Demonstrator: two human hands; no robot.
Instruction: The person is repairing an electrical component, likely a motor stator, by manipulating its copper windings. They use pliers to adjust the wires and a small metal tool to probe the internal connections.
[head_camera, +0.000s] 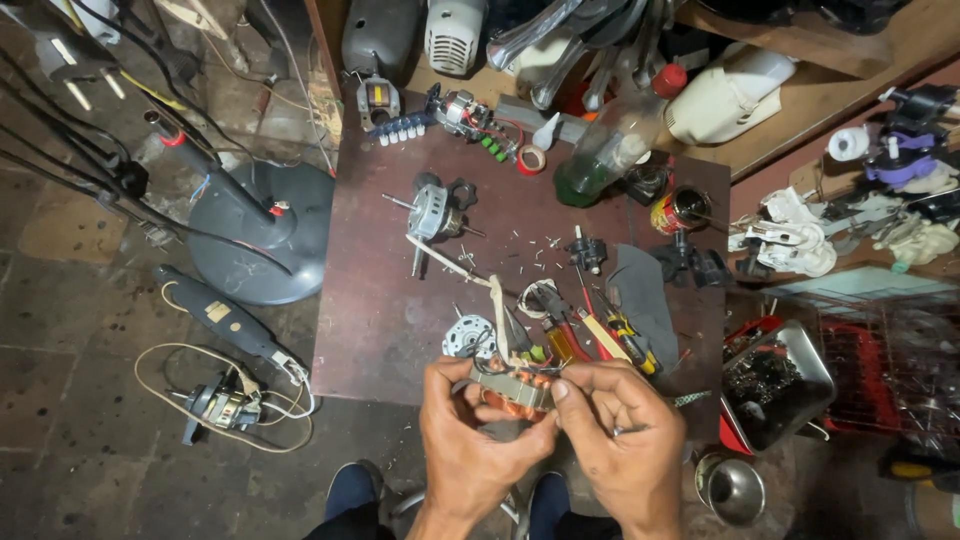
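Both my hands hold a small motor stator (512, 390) with copper windings, just in front of the near edge of the dark brown table (380, 320). My left hand (470, 440) cups it from the left and below. My right hand (625, 440) pinches its right end with thumb and fingers. Thin wires and a pale strip run up from the stator toward the tabletop. Just beyond my fingers lie a round metal motor end cap (468, 337) and several hand tools (590, 335) with red and yellow handles.
A small motor with a shaft (432, 215), a green-tinted bottle (610, 150), a tin can (680, 210) and tape (531, 159) sit farther back. A fan base (262, 235) and a rotary tool (222, 320) lie on the floor at left. A metal tray (780, 385) stands at right.
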